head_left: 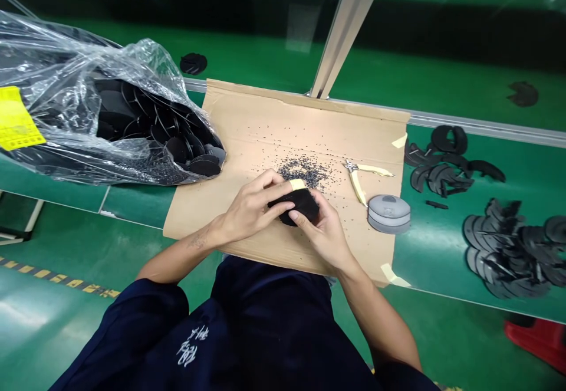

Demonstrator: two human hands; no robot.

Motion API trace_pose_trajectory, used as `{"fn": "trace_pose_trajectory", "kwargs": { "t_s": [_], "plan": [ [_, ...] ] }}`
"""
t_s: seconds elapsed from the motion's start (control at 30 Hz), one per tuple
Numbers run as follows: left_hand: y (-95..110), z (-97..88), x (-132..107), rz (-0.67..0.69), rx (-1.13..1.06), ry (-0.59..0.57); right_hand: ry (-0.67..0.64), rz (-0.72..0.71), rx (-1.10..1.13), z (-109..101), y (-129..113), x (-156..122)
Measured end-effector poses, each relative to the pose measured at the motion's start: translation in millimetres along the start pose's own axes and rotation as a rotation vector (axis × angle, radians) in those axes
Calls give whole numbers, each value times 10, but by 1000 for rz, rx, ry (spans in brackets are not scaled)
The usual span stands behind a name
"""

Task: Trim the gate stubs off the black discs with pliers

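Observation:
Both my hands hold one black round plastic part (300, 202) over a brown cardboard sheet (247, 137). My left hand (252, 208) grips it from the left, fingers curled over its top, one fingertip wrapped in yellow tape. My right hand (325, 232) cups it from below and to the right, fingers closed on its edge. Small dark shavings (305, 170) lie scattered on the cardboard just beyond the part.
Yellow-handled cutters (360, 176) and a grey round piece (389, 213) lie right of my hands. A clear plastic bag (88, 108) of black discs sits at the left. Piles of black curved parts (513, 249) lie on the green table (424, 261) at the right. A metal post (345, 25) rises behind.

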State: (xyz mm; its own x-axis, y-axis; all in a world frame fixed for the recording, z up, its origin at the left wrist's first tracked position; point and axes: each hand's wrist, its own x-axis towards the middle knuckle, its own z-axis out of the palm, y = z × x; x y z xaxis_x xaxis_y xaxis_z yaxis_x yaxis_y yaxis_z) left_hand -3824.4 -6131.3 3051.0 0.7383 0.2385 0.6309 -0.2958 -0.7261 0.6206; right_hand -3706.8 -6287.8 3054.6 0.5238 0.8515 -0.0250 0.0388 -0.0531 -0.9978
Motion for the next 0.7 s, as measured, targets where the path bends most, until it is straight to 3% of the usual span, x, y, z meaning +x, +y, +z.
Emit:
{"fn": "trace_pose_trajectory", "kwargs": {
  "t_s": [0.23, 0.7],
  "plan": [
    [48, 21, -41, -30, 11, 10, 8, -31, -19, 27, 16, 9],
    [59, 72, -93, -273, -270, 169, 13, -69, -16, 18, 33, 13]
  ]
}}
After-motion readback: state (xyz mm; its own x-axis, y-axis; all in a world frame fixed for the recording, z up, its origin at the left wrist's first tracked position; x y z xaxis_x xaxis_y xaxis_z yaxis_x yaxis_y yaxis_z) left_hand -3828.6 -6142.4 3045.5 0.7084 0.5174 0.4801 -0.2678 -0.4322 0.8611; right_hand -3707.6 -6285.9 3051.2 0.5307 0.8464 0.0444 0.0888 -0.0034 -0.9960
